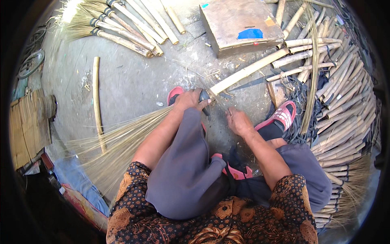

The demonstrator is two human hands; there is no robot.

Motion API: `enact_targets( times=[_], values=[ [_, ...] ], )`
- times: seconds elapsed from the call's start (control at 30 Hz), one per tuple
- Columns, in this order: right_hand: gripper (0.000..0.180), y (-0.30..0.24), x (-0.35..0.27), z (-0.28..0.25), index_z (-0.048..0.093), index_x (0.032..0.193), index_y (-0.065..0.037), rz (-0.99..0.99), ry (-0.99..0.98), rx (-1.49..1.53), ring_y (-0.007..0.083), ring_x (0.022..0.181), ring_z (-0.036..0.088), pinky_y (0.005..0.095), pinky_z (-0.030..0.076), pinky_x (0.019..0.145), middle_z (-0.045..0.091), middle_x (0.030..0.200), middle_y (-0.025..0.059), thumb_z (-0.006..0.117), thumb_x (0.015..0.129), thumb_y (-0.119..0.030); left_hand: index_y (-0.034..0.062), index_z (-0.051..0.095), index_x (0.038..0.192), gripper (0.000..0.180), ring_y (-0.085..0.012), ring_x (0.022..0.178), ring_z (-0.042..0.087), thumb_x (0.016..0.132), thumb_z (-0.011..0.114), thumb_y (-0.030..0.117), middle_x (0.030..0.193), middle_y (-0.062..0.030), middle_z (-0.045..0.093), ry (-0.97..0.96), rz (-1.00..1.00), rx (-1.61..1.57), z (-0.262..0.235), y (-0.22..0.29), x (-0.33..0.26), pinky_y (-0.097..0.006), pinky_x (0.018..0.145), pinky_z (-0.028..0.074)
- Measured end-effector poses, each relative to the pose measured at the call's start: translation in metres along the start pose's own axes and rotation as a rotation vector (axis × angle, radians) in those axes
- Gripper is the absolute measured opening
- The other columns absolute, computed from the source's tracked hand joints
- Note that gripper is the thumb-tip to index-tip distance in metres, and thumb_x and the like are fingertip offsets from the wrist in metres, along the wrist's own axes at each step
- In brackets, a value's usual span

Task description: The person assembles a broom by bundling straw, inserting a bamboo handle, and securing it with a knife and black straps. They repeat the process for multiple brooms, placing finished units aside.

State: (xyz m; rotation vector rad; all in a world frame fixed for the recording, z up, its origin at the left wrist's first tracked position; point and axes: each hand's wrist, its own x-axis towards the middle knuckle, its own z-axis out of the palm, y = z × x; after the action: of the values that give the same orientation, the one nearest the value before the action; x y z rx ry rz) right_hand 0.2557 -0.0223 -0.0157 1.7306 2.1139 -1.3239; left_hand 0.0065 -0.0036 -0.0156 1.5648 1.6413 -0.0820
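Note:
My left hand is closed round the bound neck of a broom, where a dark strip wraps it. The broom's pale bamboo handle slants up to the right, and its straw bristles fan out to the lower left beneath my left forearm. Just right of the binding, my right hand has its fingers pinched together. A thin dark thing runs between its fingertips and the binding; whether that is a strip or a blade I cannot tell.
Finished-looking brooms lie at the upper left, with a bamboo stick below them. A wooden block stands at the top. Many bamboo handles are piled on the right, beside loose straw and black strips.

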Motion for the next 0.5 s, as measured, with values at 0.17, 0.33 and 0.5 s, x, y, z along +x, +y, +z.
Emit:
enact_targets(
  times=[0.17,0.33,0.5],
  values=[
    [0.029,-0.001,0.001,0.003,0.060,0.111,-0.003,0.052,0.017,0.025,0.0541,0.096,0.065,0.0601,0.051,0.086,0.069,0.097,0.0332,0.051,0.105,-0.030,0.0011,0.058,0.137,0.077,-0.0423,0.112,0.068,0.088,0.072,0.060,0.116,-0.0283,0.070,0.122,0.045,-0.042,0.000,-0.015,0.004,-0.048,0.096,0.054],
    [0.030,-0.001,-0.006,0.009,0.059,0.108,-0.002,0.107,0.061,0.081,0.0557,0.096,0.064,0.0598,0.050,0.083,0.068,0.096,0.0346,0.050,0.106,-0.031,0.0001,0.061,0.137,0.078,-0.0426,0.114,0.068,0.092,0.066,0.063,0.118,-0.0277,0.071,-0.147,0.033,-0.231,0.010,-0.035,0.022,-0.048,0.098,0.052],
    [0.032,-0.002,-0.007,0.021,0.061,0.120,-0.004,0.181,0.028,0.128,0.0537,0.102,0.063,0.0572,0.050,0.089,0.068,0.102,0.0333,0.055,0.104,-0.031,0.0008,0.060,0.136,0.085,-0.0426,0.113,0.067,0.090,0.064,0.072,0.121,-0.0264,0.070,0.025,-0.036,-0.201,0.012,-0.037,0.008,-0.046,0.096,0.053]
  ],
)
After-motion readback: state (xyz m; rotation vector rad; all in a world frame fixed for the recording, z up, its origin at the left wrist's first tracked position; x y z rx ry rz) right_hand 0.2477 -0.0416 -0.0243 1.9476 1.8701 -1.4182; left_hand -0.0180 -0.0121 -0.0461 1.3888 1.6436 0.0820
